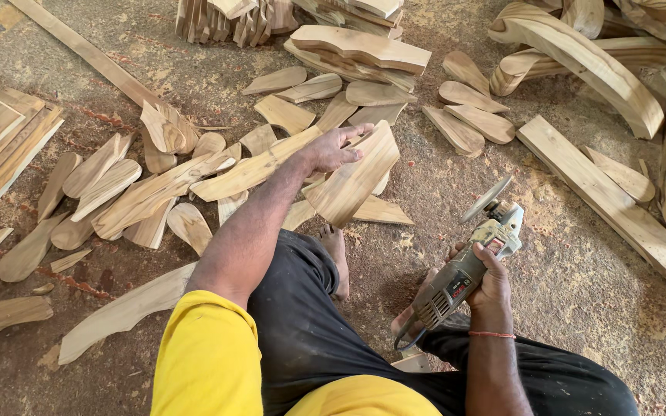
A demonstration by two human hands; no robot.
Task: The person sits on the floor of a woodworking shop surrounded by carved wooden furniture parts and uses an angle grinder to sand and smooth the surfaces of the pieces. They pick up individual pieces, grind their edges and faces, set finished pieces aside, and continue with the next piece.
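Two hands are working apart here: the left hand (333, 148) is reaching out over the dusty concrete floor (572, 285) and laying its spread fingers on a pale, flat, curved-edged wooden offcut (352, 181), which is tilting up on its lower edge rather than lying flat, while the right hand (491, 289) is holding a grey-bodied electric angle grinder with a thin round disc (472, 258) off to the right of that offcut and nearer the body. The left grip is open, palm down, thumb on the near face and fingers draped over the top edge, touching the piece but not yet closing round it; the right grip is wrapped firmly about the grinder's barrel, disc pointing up and away from the bare foot (337, 258) just below the offcut. Many similar pale wooden blanks (148, 192) are lying scattered to the left of the offcut, and thick curved timber pieces (580, 58) are stacked well beyond it to the upper right. To do this well, I judge that the fingers should be closing on the offcut's thicker end, clear of neighbouring pieces, while the disc is kept turned outward, away from leg, foot and cord.
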